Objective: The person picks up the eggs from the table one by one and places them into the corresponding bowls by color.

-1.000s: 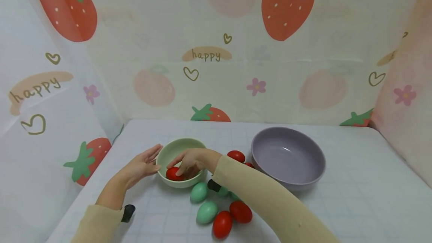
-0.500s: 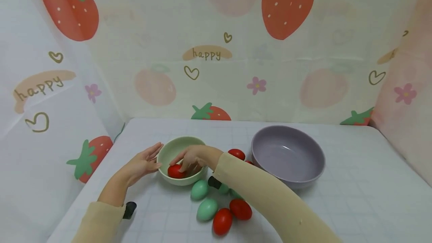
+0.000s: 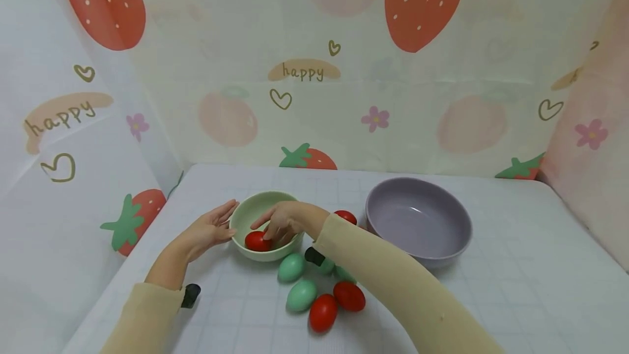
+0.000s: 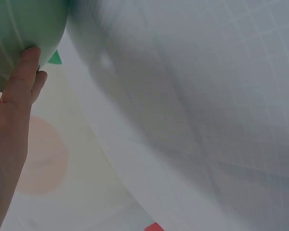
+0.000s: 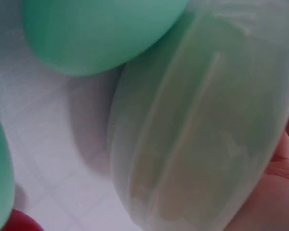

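A glossy red egg [image 3: 257,241] lies in a pale green bowl [image 3: 265,256], seen in the head view. My right hand [image 3: 286,222] reaches down into the bowl from the right. Its index finger stretches just above the egg, and the thumb overlaps the egg's right end; the other fingers are partly hidden. My left hand [image 3: 211,229] is at the bowl's left side with its fingers straight and its thumb by the rim. In the left wrist view its fingertips [image 4: 31,55] rest against the bowl's outer wall. The right wrist view shows the bowl's outside [image 5: 197,134].
Green eggs [image 3: 301,295] and red eggs [image 3: 323,313] lie in front and to the right of the bowl, some partly behind the right sleeve [image 3: 388,272]. Another red egg [image 3: 346,217] is beside a large purple bowl [image 3: 417,223]. A strawberry-print curtain [image 3: 413,124] stands behind.
My right index finger and thumb have shifted slightly up and right relative to the red egg. The left hand keeps its place at the bowl. The head view has tilted slightly downward.
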A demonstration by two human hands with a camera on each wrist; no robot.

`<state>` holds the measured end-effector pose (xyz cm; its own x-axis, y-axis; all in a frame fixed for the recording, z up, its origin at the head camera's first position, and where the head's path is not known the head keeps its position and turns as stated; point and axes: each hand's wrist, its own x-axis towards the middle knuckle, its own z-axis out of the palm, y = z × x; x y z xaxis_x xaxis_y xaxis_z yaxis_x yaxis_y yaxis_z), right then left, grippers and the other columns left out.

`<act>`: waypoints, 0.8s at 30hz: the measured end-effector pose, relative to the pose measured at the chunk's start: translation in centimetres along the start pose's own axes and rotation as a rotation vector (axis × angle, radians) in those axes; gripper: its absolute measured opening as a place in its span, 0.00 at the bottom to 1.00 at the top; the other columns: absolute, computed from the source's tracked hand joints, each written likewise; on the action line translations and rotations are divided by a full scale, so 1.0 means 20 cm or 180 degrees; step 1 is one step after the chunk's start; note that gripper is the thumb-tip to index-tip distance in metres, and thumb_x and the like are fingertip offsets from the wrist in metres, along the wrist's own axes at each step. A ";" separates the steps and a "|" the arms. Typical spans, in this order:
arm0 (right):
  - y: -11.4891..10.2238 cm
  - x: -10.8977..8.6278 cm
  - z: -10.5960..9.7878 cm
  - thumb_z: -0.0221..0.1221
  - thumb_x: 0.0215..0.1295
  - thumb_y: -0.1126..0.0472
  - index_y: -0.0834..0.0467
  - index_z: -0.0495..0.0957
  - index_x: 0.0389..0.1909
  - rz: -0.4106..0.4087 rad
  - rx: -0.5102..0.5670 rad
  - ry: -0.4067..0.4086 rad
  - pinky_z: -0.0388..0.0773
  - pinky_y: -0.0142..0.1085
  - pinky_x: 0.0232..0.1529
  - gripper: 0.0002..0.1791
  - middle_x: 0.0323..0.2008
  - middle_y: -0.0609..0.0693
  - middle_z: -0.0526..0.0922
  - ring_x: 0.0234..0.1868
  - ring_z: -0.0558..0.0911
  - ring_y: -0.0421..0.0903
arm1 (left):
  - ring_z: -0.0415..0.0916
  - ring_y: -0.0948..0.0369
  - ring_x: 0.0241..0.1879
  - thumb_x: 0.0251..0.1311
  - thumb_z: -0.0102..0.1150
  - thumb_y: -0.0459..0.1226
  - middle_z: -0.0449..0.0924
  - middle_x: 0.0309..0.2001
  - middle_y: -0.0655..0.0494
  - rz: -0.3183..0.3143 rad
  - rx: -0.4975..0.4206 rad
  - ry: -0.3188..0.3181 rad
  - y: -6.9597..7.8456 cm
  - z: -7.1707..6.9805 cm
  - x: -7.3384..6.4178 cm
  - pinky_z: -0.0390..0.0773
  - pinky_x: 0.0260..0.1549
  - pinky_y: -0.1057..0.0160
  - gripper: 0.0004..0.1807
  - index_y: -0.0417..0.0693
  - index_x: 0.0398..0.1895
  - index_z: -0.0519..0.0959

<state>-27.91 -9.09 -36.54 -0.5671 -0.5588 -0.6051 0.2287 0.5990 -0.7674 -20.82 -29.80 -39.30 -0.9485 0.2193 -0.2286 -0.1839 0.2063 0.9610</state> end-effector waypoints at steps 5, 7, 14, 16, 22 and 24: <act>-0.01 -0.03 -0.01 0.59 0.63 0.73 0.56 0.84 0.50 -0.0051 -0.0003 0.0089 0.77 0.49 0.54 0.17 0.49 0.57 0.78 0.42 0.82 0.53 | 0.40 0.45 0.74 0.65 0.50 0.24 0.37 0.77 0.44 0.0034 -0.0015 0.0004 0.00 0.00 0.00 0.64 0.61 0.55 0.44 0.41 0.77 0.37; -0.01 -0.04 -0.01 0.59 0.63 0.73 0.56 0.84 0.50 -0.0052 0.0014 0.0112 0.77 0.48 0.53 0.17 0.48 0.57 0.78 0.41 0.82 0.53 | 0.40 0.45 0.74 0.65 0.51 0.24 0.37 0.77 0.44 0.0023 -0.0022 0.0007 0.00 0.00 0.00 0.65 0.61 0.55 0.44 0.42 0.77 0.37; 0.00 -0.09 -0.04 0.58 0.64 0.72 0.55 0.83 0.53 -0.0100 0.0004 0.0156 0.78 0.46 0.53 0.19 0.49 0.57 0.79 0.45 0.81 0.55 | 0.40 0.45 0.74 0.65 0.51 0.24 0.36 0.77 0.45 -0.0010 -0.0051 0.0012 0.00 0.01 0.00 0.64 0.60 0.55 0.45 0.43 0.77 0.37; 0.01 -0.10 -0.06 0.58 0.63 0.72 0.55 0.82 0.54 -0.0136 0.0053 0.0189 0.78 0.45 0.53 0.20 0.49 0.57 0.79 0.45 0.81 0.55 | 0.40 0.46 0.74 0.65 0.52 0.24 0.36 0.77 0.45 -0.0023 -0.0063 0.0019 0.00 0.01 0.00 0.65 0.60 0.55 0.45 0.43 0.77 0.37; 0.02 -0.18 -0.10 0.58 0.64 0.73 0.56 0.80 0.57 -0.0256 0.0233 0.0222 0.79 0.41 0.48 0.22 0.49 0.56 0.79 0.44 0.82 0.54 | 0.40 0.47 0.75 0.65 0.52 0.26 0.37 0.77 0.47 -0.0092 0.0022 0.0077 0.02 0.02 0.00 0.65 0.61 0.55 0.45 0.45 0.78 0.37; 0.02 -0.21 -0.12 0.57 0.64 0.73 0.57 0.78 0.59 -0.0313 0.0327 0.0246 0.79 0.39 0.46 0.22 0.50 0.57 0.79 0.43 0.82 0.53 | 0.39 0.47 0.75 0.65 0.52 0.25 0.36 0.77 0.48 -0.0095 0.0020 0.0089 0.02 0.02 -0.01 0.64 0.61 0.56 0.45 0.45 0.78 0.37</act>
<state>-27.30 -5.09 -33.85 -0.6490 -0.5637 -0.5110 0.2465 0.4796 -0.8422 -20.69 -29.42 -38.93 -0.9495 0.1863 -0.2525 -0.2106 0.2183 0.9529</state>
